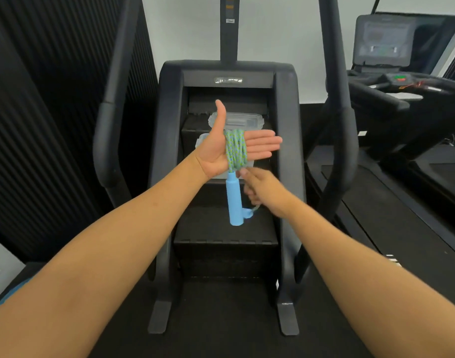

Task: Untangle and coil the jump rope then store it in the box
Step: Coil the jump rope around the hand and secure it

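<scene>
Jump rope (235, 148): one, a cord braided in green and blue, wound in several close turns across the base of the left fingers; the strands overlap, so the number of turns cannot be told.
Handles: two, both plain light blue. The long one (234, 200) hangs straight down just below the left fingers. Only the end of the second (248, 212) shows, sticking out beside the first one's lower end, under the right fingers.
Left hand (213, 153): one, palm facing the camera, fingers straight and together, thumb pointing up; the coil is wrapped round it and it does not clench.
Right hand (262, 189): one, blurred, just beneath the left fingers, its fingers curled and pinching a strand of the cord that runs down to the second handle.
Box (247, 121): one, clear plastic, behind the left fingers on a step of the stair climber (169, 99), mostly hidden by the hand.
Treadmill (402, 81): one, well beyond the right fingers.
</scene>
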Available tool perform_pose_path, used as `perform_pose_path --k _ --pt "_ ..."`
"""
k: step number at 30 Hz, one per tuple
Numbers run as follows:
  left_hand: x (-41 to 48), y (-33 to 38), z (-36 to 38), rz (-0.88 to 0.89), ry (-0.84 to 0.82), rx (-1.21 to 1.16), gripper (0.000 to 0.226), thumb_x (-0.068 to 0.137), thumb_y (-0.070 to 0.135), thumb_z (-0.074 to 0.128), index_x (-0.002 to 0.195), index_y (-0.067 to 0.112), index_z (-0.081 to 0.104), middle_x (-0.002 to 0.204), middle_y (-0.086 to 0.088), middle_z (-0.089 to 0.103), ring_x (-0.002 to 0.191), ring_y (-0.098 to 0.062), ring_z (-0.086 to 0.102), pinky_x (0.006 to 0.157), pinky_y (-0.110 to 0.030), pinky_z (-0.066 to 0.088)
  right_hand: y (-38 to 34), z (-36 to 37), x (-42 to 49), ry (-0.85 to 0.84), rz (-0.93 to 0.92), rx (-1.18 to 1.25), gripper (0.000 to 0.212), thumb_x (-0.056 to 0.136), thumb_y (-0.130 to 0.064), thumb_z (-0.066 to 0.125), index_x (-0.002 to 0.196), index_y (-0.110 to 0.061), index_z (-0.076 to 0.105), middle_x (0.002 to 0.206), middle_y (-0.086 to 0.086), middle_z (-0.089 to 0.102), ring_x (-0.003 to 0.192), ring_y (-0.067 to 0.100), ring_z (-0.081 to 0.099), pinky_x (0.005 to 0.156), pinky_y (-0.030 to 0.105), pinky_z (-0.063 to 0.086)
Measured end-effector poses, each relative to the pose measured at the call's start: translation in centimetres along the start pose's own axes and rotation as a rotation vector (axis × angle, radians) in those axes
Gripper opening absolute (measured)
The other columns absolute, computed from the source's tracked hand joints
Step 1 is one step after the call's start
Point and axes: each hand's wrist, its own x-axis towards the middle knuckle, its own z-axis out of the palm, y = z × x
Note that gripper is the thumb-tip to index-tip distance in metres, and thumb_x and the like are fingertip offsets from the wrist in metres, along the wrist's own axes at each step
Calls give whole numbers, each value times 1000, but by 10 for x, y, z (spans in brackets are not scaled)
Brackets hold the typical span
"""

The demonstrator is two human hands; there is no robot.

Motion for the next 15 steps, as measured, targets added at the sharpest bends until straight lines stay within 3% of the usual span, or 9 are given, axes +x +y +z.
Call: perform_pose_path --k 4,8,12,15 --pt "-9 5 -28 88 273 -14 113 91 85 31 145 -14 43 144 -33 54 136 -41 55 121 -50 35 7 24 -11 -102 40 -131 28 110 -31 45 115 -13 67 60 -1 40 47 8 33 45 20 30" --pt "-28 -2 -57 -9 465 179 112 89 86 31 144 -10 48 138 -26 63 129 -34 62 118 -47 41 -11 33 -21 -275 28 -383 31 109 -30 46 112 -12 71 61 -3 43 41 2 36 47 18 33" --pt "-44 -17 -70 -172 536 386 108 88 87 28 137 -5 57 135 -22 66 124 -27 67 113 -41 47 -45 20 -17 -377 -29 -733 30 106 -36 51 109 -17 75 70 -4 56 63 5 52 64 23 39" --pt "-46 -28 -65 -305 455 455 109 89 87 23 138 -4 57 130 -22 68 115 -27 71 105 -39 52 -67 14 -13 -439 -52 -890 31 105 -34 52 100 -13 75 70 -5 56 65 6 51 64 23 36"
